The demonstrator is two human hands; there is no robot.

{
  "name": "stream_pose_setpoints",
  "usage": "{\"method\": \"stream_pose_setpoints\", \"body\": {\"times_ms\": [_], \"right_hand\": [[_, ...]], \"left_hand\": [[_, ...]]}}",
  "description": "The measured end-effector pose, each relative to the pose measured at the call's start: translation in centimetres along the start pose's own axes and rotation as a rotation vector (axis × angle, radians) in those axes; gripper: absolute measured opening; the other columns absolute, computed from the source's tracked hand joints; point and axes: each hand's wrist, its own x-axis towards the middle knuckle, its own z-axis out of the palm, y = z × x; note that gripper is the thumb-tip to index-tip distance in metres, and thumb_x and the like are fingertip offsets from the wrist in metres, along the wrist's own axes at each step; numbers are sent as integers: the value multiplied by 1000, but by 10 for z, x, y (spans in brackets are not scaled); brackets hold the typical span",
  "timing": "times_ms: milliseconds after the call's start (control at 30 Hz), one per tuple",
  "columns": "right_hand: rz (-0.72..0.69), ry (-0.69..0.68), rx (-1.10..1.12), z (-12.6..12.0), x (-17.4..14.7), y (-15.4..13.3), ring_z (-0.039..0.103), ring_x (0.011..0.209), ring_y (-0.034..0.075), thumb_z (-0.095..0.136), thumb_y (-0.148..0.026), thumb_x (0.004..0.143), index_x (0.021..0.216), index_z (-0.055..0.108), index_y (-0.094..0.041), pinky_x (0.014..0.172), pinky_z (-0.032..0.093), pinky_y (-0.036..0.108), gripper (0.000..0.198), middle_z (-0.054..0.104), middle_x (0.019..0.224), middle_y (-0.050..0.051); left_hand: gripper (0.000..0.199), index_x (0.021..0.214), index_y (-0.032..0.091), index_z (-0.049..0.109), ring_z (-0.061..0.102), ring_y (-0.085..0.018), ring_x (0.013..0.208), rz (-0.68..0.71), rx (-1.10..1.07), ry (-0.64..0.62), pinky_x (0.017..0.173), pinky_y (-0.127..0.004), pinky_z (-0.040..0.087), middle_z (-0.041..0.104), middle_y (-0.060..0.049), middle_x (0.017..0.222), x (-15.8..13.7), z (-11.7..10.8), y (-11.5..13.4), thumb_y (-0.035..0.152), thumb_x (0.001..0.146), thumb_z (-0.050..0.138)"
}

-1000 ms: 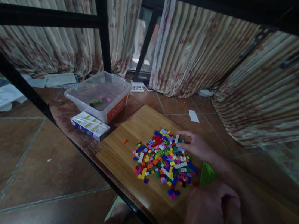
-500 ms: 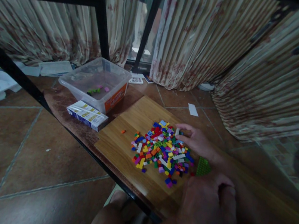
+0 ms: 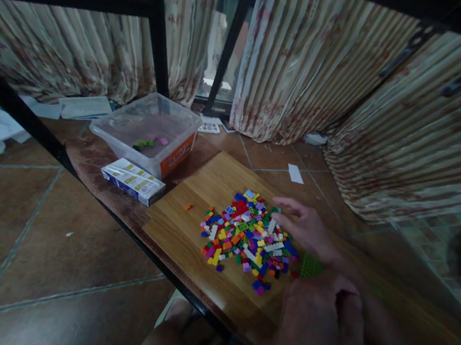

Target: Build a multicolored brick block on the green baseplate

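From where I'm standing, a heap of coloured bricks lies on the wooden board across the tabletop. The right hand is at the heap's far right edge, fingers and thumb parted, a pale oblong brick just on the near side of its fingertips. The left hand, near and to the right of the heap, is curled above a green textured piece; I can't tell whether it grips anything.
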Motion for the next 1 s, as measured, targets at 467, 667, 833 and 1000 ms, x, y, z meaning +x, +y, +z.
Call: {"method": "stream_pose_setpoints", "body": {"times_ms": [467, 667, 833, 1000], "right_hand": [[-177, -116, -519, 66, 72, -41, 61, 94, 26, 71, -38, 77, 78, 75, -21, 86, 45, 36, 18, 69, 88, 9], [-128, -107, -436, 67, 68, -56, 63, 86, 23, 67, -29, 80, 71, 71, -21, 82, 45, 34, 12, 71, 83, 8], [-85, 31, -75, 50, 39, -75, 62, 79, 16, 58, -34, 89, 85, 67, -20, 77, 44, 29, 17, 70, 84, 3], [66, 178, 501, 30, -23, -69, 57, 66, 12, 55, -44, 89, 82, 60, -22, 62, 44, 25, 24, 62, 71, -3]], "left_hand": [[18, 86, 18, 65, 57, -9, 66, 41, -162, 235, 62, -21, 43, 62, 1, 70, 3, -7, 9, 18, 90, 48], [18, 88, 18, 66, 57, -9, 64, 64, -142, 260, 59, -20, 44, 64, 1, 70, 4, -11, 10, 19, 92, 49], [13, 94, 18, 68, 62, -10, 69, 307, -29, 373, 66, -21, 49, 68, -1, 78, 3, -29, 12, 20, 88, 57], [9, 90, 18, 68, 62, -9, 63, 443, 40, 604, 63, -21, 50, 68, 2, 74, 16, -44, 12, 22, 87, 60]]}}
